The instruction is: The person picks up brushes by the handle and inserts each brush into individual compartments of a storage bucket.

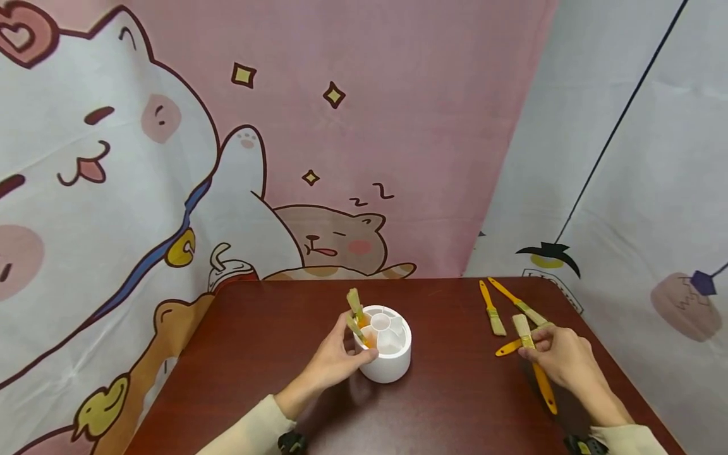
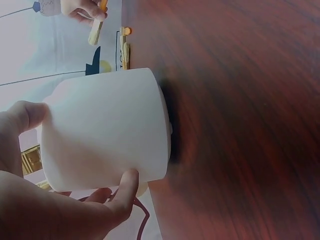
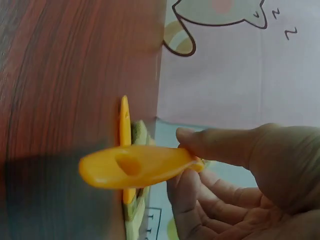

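Observation:
A round white holder (image 1: 392,368) with several compartments stands on the table. My left hand (image 1: 332,356) grips its left side, the thumb near the front; in the left wrist view, fingertips (image 2: 131,180) press its smooth wall. Two brushes stand bristles-up in its left compartments, one paintbrush (image 1: 355,301) farther back and another paintbrush (image 1: 356,328) nearer. Over the table's right side, my right hand (image 1: 569,359) pinches a yellow-handled paintbrush (image 1: 544,387) below its pale bristles. The bristles point up and away; the handle end (image 3: 100,167) hangs toward me.
Beyond my right hand lie three more brushes: a short paintbrush (image 1: 491,308), a slanted paintbrush (image 1: 517,302) and a paintbrush (image 1: 508,348) partly hidden by the hand. The dark red table (image 1: 455,404) ends at a printed cloth backdrop (image 1: 421,126).

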